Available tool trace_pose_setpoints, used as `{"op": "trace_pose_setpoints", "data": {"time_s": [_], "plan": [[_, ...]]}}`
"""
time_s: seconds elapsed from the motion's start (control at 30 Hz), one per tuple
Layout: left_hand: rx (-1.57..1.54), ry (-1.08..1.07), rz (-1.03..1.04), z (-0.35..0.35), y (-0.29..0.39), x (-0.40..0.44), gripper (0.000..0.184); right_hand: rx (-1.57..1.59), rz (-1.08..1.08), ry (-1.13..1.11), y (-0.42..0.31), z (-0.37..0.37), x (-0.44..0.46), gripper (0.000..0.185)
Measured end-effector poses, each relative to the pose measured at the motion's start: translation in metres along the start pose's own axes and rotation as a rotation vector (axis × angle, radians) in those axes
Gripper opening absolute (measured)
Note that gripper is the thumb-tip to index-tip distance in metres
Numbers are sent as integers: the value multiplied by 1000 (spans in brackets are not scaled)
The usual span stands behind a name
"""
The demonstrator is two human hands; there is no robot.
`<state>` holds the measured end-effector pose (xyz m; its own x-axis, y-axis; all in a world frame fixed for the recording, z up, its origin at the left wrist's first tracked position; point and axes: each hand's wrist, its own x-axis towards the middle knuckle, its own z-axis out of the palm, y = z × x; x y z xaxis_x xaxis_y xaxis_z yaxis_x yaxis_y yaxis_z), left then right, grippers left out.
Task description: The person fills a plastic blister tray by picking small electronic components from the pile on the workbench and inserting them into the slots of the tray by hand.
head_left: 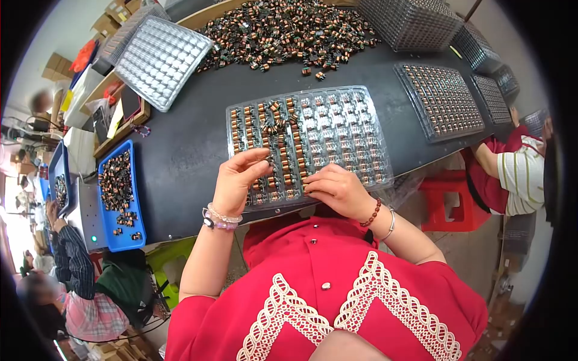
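Observation:
A clear plastic tray [379,141] with moulded pockets lies on the dark table in front of me. Small copper-wound coils [300,150] stand in rows in its left columns, with a loose heap of coils [276,123] on top. The pockets on the right side show no copper coils. My left hand [236,180] hovers over the tray's left part, fingers curved and thumb apart, nothing visible between them. At the near edge, my right hand [338,191] has its fingertips pinched together at a coil in a middle column.
A large pile of coils [283,33] lies at the back. An empty tray [162,60] leans at left, above a blue bin [135,198] of coils. Filled trays [442,99] and stacked trays [415,24] stand right. Co-workers [521,168] sit on both sides.

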<state>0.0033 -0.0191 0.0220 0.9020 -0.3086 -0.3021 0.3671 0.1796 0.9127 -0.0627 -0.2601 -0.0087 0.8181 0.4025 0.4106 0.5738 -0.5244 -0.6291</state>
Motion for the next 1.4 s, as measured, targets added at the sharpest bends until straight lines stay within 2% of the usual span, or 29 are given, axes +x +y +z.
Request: {"op": "trace_pose_setpoints", "data": {"time_s": [0.2,0.53,0.73,0.87,0.93,1.07,1.2,1.33,1.4], "plan": [[32,-29,49,-1,-2,1,36,35,16,-6,1,-2,-1,14],[58,-25,44,-2,-1,1,35,-57,-62,-11,2,-2,-4,13],[85,-17,102,-2,1,-1,33,0,-52,-12,2,-4,-2,16],[234,48,138,-6,-2,-3,32,44,-30,41,13,-9,16,16],[331,82,187,-9,-3,-7,31,-35,-30,37,11,-18,32,14],[415,136,276,-18,-10,-16,29,-102,24,-89,8,-18,27,15],[546,159,329,-26,-21,-20,28,-233,49,-39,4,-8,22,14],[612,147,360,-14,-15,-22,27,-217,130,-72,3,-7,29,15],[614,136,367,-11,-14,-22,27,-248,238,-259,-2,-12,38,18]]}}
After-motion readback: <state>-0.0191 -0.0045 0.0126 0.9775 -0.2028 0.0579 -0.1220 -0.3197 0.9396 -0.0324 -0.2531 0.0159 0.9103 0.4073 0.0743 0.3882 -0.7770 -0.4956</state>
